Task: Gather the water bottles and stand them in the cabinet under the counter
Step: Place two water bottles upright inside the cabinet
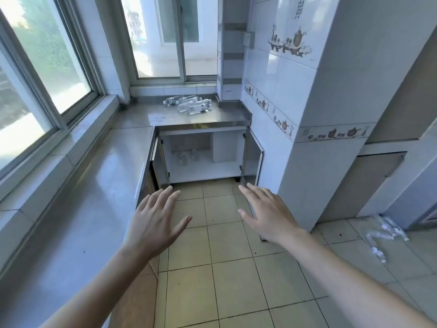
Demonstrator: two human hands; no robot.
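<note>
Step in hand: approach to bottles (188, 104), none gripped. Left hand (155, 220) and right hand (267, 213) raised over floor, fingers straight and spread, empty. Bottles lie heaped at far end of counter (132, 143), long axes flat, mostly left-right. Cabinet (203, 168) open below (two bottles apparently standing inside). Next: reach, grip, upend.

Both hands extended palm-down over the tiled floor (227, 245), fingers straight and spread, holding nothing: left hand (155, 222) lower centre-left, right hand (267, 213) lower centre-right. Several water bottles (189, 104) lie on their sides on the steel counter (146, 117), upper centre. Below it, the cabinet (203, 171) stands with both doors open; two bottles (188, 157) stand upright inside, left of centre.
</note>
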